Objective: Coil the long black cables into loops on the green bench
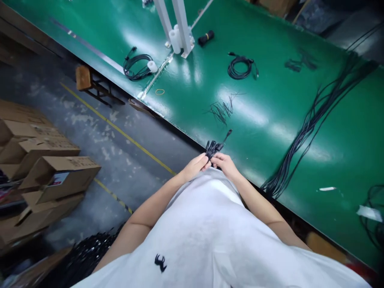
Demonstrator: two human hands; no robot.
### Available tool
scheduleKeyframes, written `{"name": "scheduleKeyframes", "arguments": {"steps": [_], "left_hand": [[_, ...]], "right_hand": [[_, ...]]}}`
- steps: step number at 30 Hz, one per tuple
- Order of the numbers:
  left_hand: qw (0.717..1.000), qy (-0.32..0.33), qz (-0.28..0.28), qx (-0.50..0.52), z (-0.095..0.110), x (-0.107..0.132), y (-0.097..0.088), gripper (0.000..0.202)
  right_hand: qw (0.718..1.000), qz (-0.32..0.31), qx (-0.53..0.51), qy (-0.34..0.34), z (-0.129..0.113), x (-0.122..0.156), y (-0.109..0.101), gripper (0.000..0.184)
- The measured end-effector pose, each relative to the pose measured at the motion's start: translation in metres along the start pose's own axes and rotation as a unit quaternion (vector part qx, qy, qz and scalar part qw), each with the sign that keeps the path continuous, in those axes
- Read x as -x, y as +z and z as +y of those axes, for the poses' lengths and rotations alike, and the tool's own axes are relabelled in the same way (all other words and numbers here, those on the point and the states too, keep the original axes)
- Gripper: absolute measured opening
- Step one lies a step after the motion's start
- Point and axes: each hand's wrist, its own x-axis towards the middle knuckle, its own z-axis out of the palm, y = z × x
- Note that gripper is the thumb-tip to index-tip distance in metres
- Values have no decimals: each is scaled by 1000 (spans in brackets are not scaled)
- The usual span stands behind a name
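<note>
Close to my body, at the edge of the green table, a folded black cable (213, 148) is gripped between both hands. My left hand (196, 166) closes round the left side of the bundle. From the right, my right hand (224, 163) pinches it, the fingers pressed together. One connector end of the cable sticks out up and to the right. Whether a tie is between my fingers I cannot make out. Just beyond the bundle lies a loose pile of short thin black ties (222, 110).
Coiled black cables lie on the green table (186, 100), one at the left (138, 67) and one farther back (240, 67). Long straight cables (312, 128) stretch across the right side. A grey post (181, 28) stands at the back. Cardboard boxes (63, 176) and a wooden stool (84, 78) are on the left.
</note>
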Motion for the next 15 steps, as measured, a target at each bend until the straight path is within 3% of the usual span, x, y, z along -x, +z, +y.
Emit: {"name": "scheduleKeyframes", "arguments": {"steps": [3, 6, 11, 15], "left_hand": [[994, -6, -41, 100, -12, 0, 6, 41], [990, 4, -27, 138, -23, 2, 1, 39], [998, 28, 58, -14, -23, 8, -18, 43], [981, 57, 119, -144, -19, 5, -33, 32]], "right_hand": [[993, 39, -111, -18, -3, -2, 35, 23], [990, 62, -123, -39, -6, -10, 44, 20], [995, 55, -29, -81, -7, -5, 52, 20], [976, 56, 157, -140, -12, -1, 60, 16]]}}
